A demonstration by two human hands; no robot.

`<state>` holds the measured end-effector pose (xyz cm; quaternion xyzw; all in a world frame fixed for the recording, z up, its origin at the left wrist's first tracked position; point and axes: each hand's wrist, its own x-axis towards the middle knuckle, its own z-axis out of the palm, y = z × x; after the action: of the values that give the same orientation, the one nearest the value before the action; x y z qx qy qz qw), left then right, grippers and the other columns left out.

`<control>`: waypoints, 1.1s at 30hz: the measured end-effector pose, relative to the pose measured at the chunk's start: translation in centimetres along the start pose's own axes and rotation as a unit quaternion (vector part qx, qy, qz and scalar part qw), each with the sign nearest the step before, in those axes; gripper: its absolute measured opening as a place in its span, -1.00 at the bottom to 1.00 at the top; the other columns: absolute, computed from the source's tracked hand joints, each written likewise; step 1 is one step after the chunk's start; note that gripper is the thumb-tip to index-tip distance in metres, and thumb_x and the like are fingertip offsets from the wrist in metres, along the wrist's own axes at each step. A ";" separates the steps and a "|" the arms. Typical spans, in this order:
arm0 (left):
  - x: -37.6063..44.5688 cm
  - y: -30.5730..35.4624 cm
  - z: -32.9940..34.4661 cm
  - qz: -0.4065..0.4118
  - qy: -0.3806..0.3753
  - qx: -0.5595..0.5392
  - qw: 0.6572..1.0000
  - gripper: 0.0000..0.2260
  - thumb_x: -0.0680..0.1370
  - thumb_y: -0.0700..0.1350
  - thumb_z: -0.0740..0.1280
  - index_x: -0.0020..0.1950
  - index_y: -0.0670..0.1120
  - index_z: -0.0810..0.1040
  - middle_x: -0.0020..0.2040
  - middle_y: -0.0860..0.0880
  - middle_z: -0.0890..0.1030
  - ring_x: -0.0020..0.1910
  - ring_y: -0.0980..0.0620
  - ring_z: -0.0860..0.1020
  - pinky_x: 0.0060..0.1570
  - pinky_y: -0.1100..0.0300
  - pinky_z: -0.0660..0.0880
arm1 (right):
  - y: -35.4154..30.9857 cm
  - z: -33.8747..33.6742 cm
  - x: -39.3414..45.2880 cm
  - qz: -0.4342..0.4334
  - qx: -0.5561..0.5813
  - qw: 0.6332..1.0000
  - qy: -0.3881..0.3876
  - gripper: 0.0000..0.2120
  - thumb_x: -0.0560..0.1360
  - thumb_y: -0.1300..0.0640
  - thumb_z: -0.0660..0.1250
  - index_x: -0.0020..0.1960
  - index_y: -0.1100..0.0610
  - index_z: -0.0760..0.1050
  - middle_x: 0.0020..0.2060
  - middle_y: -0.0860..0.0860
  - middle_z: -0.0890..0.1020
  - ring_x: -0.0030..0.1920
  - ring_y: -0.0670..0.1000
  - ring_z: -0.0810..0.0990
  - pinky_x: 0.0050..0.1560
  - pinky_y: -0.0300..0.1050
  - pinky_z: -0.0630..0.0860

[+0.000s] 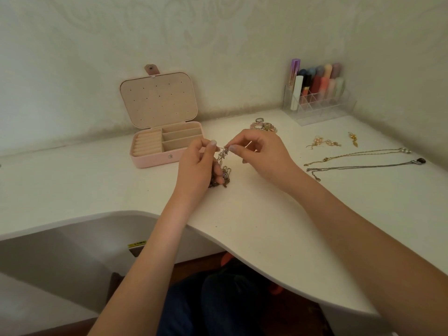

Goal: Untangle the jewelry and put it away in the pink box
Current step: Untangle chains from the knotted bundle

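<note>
The likeliest trouble is a hard pull: the left hand (pixel 197 163) and right hand (pixel 257 151) each pinch the same fine chain close together, and tugging the ends apart could cinch the knot tighter or snap a link. A slipped pinch would drop the bundle back into a heap on the tabletop (pixel 254 214). The tangled jewelry (pixel 224 166) hangs between the two hands, just right of the pink box (pixel 155 161), with its lower end gathered on the tabletop. It looks like thin metal chain with small star-shaped charms near the top and a darker clump below. The pink box stands open, its compartments apparently bare.
</note>
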<state>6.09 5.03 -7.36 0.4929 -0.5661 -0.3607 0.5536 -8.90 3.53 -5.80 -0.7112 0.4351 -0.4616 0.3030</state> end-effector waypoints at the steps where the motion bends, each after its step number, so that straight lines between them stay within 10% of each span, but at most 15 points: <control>1: 0.1 -0.1 0.0 -0.003 0.000 0.001 1.000 -0.83 0.64 -0.15 0.17 -0.15 -0.08 0.39 -0.57 0.03 0.46 -0.64 0.07 0.41 -0.55 0.29 0.38 | -0.1 -0.1 0.0 -0.002 0.008 1.000 0.008 -0.92 0.50 0.20 0.38 -0.13 0.09 0.63 -0.25 -0.02 0.65 -0.35 -0.11 0.49 -0.25 -0.16 0.49; 11: 0.2 -0.1 -0.1 0.070 0.021 0.045 0.996 -0.84 0.57 -0.20 0.29 -0.11 -0.02 0.64 -0.20 0.12 0.65 -0.14 0.18 0.57 -0.10 0.32 0.44 | -0.8 0.0 -0.2 0.058 0.113 0.992 0.013 -0.88 0.51 0.20 0.38 -0.19 0.06 0.59 -0.32 -0.09 0.59 -0.39 -0.21 0.50 -0.28 -0.38 0.46; 18: 0.0 0.1 -0.2 0.069 -0.004 0.014 0.998 -0.83 0.50 -0.05 0.38 -0.24 -0.08 0.63 -0.26 -0.14 0.64 -0.22 0.09 0.52 -0.12 0.16 0.43 | -0.6 0.2 -0.1 0.090 0.109 0.990 -0.007 -0.88 0.55 0.13 0.33 -0.16 0.06 0.56 -0.26 -0.04 0.61 -0.29 -0.15 0.55 -0.21 -0.31 0.51; 22: 0.0 0.1 -0.3 0.089 0.000 0.024 0.996 -0.82 0.55 -0.15 0.34 -0.25 -0.05 0.60 -0.38 0.17 0.58 -0.30 0.23 0.48 -0.18 0.31 0.39 | -0.5 0.3 -0.1 0.139 0.164 0.975 -0.055 -0.84 0.57 0.06 0.29 -0.06 0.15 0.54 -0.20 -0.04 0.64 -0.19 -0.12 0.62 -0.08 -0.21 0.56; 27: 0.4 -0.8 -0.3 0.111 0.014 0.036 0.993 -0.80 0.55 -0.06 0.29 -0.21 -0.14 0.50 -0.31 0.04 0.50 -0.26 0.04 0.46 -0.18 0.04 0.42 | -0.3 0.5 -0.4 0.130 0.152 0.976 -0.086 -0.93 0.52 0.23 0.36 -0.13 0.16 0.49 -0.29 0.05 0.63 -0.32 -0.10 0.62 -0.17 -0.26 0.56; 33: 0.4 -0.6 -0.2 0.125 0.005 0.072 0.989 -0.82 0.60 -0.14 0.24 -0.21 -0.04 0.45 -0.37 0.20 0.48 -0.34 0.19 0.44 -0.27 0.27 0.37 | -0.4 0.4 -0.3 0.130 0.149 0.976 -0.088 -0.91 0.53 0.21 0.34 0.02 0.15 0.46 -0.20 0.03 0.66 -0.27 -0.08 0.63 -0.32 -0.31 0.50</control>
<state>6.44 4.50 -7.82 0.4587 -0.6449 -0.2441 0.5605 -8.47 3.94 -5.72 -0.6335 0.4217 -0.4134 0.5001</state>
